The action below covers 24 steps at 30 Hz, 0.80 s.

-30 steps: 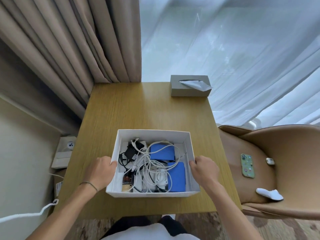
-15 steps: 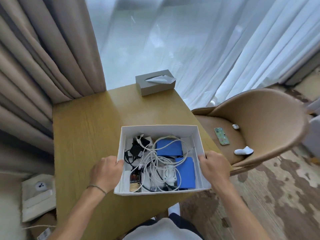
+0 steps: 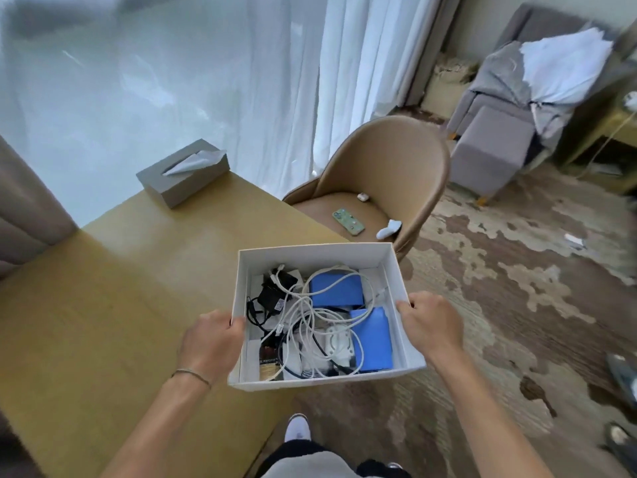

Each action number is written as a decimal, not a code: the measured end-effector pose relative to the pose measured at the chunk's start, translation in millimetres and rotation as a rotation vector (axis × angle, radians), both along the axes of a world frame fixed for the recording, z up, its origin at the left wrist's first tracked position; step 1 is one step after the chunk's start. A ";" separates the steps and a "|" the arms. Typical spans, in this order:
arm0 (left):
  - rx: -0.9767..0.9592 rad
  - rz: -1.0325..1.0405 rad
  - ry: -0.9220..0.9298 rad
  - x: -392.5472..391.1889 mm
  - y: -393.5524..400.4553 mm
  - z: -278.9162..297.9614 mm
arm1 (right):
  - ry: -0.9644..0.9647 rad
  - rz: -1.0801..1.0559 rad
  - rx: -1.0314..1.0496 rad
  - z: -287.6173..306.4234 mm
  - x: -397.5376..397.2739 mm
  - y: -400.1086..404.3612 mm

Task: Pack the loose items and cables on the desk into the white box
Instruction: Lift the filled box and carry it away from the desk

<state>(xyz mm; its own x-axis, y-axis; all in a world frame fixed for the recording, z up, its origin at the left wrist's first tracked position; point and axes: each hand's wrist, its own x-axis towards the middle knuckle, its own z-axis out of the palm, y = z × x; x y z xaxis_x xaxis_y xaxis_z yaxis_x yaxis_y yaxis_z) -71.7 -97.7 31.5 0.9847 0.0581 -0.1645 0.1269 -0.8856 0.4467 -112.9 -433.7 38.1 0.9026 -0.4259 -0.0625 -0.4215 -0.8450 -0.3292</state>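
The white box (image 3: 312, 254) is held in the air past the desk's right corner, over the floor. My left hand (image 3: 212, 341) grips its left wall and my right hand (image 3: 431, 322) grips its right wall. Inside lie tangled white cables (image 3: 310, 319), a black adapter (image 3: 274, 293), two blue packs (image 3: 336, 288) and a white charger (image 3: 339, 343). The wooden desk (image 3: 120, 305) lies to the left of the box.
A grey tissue box (image 3: 182, 177) stands at the desk's far edge. A tan chair (image 3: 389, 174) beyond the box holds a green phone (image 3: 348, 220) and small white items. A grey sofa with a stool (image 3: 489, 150) stands at the far right. Patterned carpet covers the floor.
Both hands have lifted the box off the desk and carried it to the right, out over the floor. The view has swung right toward the chair and sofa.
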 end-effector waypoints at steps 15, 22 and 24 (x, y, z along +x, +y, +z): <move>-0.045 -0.426 0.034 -62.0 -156.8 15.1 | -0.005 -0.442 -0.050 9.3 -199.3 -109.7; 0.014 -0.639 -0.051 -144.8 -245.3 12.0 | -0.017 -0.668 -0.020 9.7 -339.4 -152.0; 0.037 -0.713 -0.092 -175.6 -272.4 12.9 | -0.009 -0.736 -0.030 10.5 -384.0 -162.4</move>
